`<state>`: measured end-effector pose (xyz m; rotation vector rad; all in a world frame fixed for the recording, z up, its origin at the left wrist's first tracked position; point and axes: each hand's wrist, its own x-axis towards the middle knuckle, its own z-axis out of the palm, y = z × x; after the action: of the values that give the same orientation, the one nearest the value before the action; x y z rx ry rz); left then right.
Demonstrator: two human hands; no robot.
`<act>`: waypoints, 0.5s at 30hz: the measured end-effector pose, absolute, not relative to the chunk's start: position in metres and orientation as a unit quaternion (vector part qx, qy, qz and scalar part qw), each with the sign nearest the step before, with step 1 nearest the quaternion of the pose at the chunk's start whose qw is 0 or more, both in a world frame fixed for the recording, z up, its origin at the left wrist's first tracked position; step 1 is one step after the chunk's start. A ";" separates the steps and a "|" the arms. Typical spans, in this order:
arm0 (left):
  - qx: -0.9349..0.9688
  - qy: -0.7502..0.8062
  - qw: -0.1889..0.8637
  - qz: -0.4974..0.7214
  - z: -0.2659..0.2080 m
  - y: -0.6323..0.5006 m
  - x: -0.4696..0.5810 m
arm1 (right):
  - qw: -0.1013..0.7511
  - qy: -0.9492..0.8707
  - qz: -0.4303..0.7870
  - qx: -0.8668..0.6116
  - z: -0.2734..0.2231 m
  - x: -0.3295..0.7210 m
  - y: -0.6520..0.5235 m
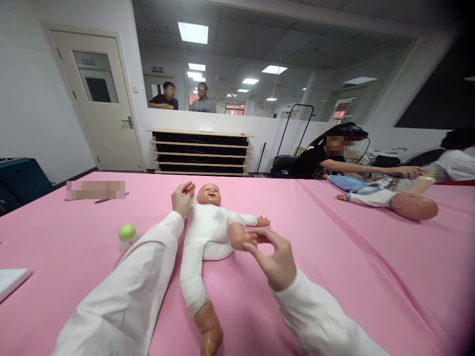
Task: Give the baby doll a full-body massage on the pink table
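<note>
A baby doll with a white cloth body lies on its back on the pink table cover, its head toward the far side. Beside the doll's head, my left hand is closed on the doll's small hand. One doll leg is bent up, and my right hand pinches its foot between thumb and fingers. The other leg stretches toward me, and the doll's other arm points out to the right.
A green-capped bottle stands left of my left sleeve. Farther back lie a blurred flat item and a pen. A white object is at the left edge. At right, a person handles another dressed doll.
</note>
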<state>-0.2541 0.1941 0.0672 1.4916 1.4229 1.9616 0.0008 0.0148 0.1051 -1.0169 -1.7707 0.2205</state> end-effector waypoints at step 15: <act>0.573 0.577 0.007 0.582 0.052 0.174 -0.258 | 0.475 -0.753 0.150 -0.431 0.087 0.004 0.008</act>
<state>-0.2583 0.1742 0.0522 1.7918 1.8050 1.8190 0.0035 0.0083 0.0871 -1.0536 -1.8406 0.3680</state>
